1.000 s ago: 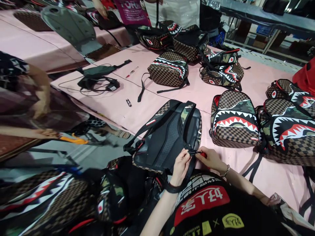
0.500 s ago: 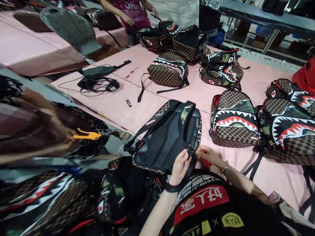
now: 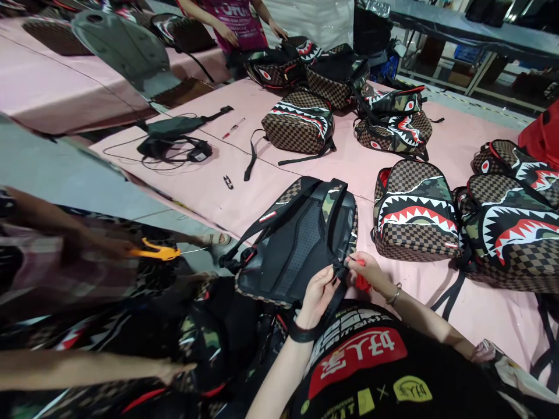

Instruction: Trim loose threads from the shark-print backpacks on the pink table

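Observation:
A black-backed backpack (image 3: 297, 244) lies back panel up before me, its padded shoulder straps on top and checkered edges showing. At its lower right corner, my left hand (image 3: 320, 291) pinches a black strap (image 3: 338, 269) by what looks like its buckle. My right hand (image 3: 367, 272) is closed on the same strap from the other side, fingertips almost touching the left ones. A red object (image 3: 362, 280) sits under the right palm; its kind is mostly hidden.
Several shark-mouth backpacks (image 3: 417, 212) stand along the right and the far side of the pink table (image 3: 236, 203). A cable bundle (image 3: 174, 148), a pen (image 3: 233, 128) and small thread snips (image 3: 227, 183) lie left. Beside me, a co-worker holds a yellow tool (image 3: 155, 250) near piled backpacks (image 3: 201, 343).
My right hand has shifted slightly left and up along the strap. The nearby co-worker's other arm has moved down over the piled backpacks. The far person's hand has lowered to a bag.

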`<state>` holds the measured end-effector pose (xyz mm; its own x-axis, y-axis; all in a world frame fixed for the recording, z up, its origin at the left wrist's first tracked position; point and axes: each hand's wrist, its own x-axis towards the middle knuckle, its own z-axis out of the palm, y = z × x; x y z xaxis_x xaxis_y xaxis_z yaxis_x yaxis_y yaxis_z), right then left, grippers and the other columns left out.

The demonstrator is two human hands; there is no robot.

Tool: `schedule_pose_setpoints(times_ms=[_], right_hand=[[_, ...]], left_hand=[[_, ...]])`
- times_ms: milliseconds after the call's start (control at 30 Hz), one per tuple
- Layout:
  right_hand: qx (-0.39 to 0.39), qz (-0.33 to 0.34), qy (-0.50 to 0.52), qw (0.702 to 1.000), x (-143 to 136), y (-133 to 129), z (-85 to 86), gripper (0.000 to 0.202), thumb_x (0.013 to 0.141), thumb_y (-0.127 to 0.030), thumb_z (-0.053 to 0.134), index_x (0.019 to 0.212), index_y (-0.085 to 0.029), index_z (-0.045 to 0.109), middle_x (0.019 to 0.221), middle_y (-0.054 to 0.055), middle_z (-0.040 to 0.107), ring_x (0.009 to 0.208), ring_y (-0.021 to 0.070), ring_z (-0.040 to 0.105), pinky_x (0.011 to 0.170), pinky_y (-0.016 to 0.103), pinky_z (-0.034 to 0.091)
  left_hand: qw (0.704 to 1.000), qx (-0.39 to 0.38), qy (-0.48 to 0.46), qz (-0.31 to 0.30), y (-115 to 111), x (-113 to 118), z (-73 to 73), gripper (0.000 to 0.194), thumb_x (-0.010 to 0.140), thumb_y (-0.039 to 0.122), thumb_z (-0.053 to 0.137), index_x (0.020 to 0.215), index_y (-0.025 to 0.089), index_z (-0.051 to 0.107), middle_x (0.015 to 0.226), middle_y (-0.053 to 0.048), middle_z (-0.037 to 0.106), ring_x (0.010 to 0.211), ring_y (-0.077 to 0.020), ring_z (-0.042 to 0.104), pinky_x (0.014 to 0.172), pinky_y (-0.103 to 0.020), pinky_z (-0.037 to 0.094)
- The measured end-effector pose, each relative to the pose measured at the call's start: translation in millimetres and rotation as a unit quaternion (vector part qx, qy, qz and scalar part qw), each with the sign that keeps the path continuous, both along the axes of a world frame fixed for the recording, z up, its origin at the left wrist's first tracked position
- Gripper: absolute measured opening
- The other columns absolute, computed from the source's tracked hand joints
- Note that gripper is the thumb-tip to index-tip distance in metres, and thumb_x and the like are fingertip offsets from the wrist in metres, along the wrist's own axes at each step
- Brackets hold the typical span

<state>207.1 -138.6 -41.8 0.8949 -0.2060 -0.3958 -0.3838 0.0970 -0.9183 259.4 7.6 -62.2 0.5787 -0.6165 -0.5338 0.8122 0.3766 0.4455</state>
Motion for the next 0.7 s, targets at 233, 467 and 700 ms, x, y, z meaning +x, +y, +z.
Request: schedule_pose_setpoints(times_ms=[233,467,700], right_hand=[[-0.135,0.044,0.038,0.989,6.1,11.4,-15.7,0.034,0.07,-0.045,0.049,0.082,-0.013,0.055,0.072,-0.002,0.053,0.06,-0.0009,0.04,0.054,0.01,0.03],[-0.151,0.067,0.042,0.985,-1.2,19.7,-25.6,0.035,0.07,-0.045,0.049,0.082,-0.013,0.054,0.071,-0.003,0.052,0.064,-0.0006,0.04,0.059,0.01,0.032],[-0.19,0.003,0.02,0.982,-15.8,14.6,4.1,0.043,0.074,-0.051,0.046,0.101,-0.018,0.048,0.079,-0.002,0.054,0.066,0.0006,0.044,0.062,0.012,0.035]], left_hand=[[0.991,0.112,-0.049,-0.062,6.4,5.7,12.2,0.021,0.064,0.025,0.071,0.078,0.009,0.065,0.077,-0.005,0.063,0.065,-0.0092,0.056,0.061,-0.018,0.045],[0.975,0.15,-0.097,-0.133,14.3,6.7,7.0,0.023,0.061,0.026,0.072,0.057,0.009,0.058,0.053,-0.002,0.055,0.044,-0.0068,0.046,0.044,-0.017,0.035],[0.998,0.019,0.057,-0.036,6.3,3.5,-2.2,0.015,0.066,0.015,0.068,0.078,0.007,0.064,0.081,-0.009,0.063,0.071,-0.0137,0.058,0.071,-0.025,0.047]])
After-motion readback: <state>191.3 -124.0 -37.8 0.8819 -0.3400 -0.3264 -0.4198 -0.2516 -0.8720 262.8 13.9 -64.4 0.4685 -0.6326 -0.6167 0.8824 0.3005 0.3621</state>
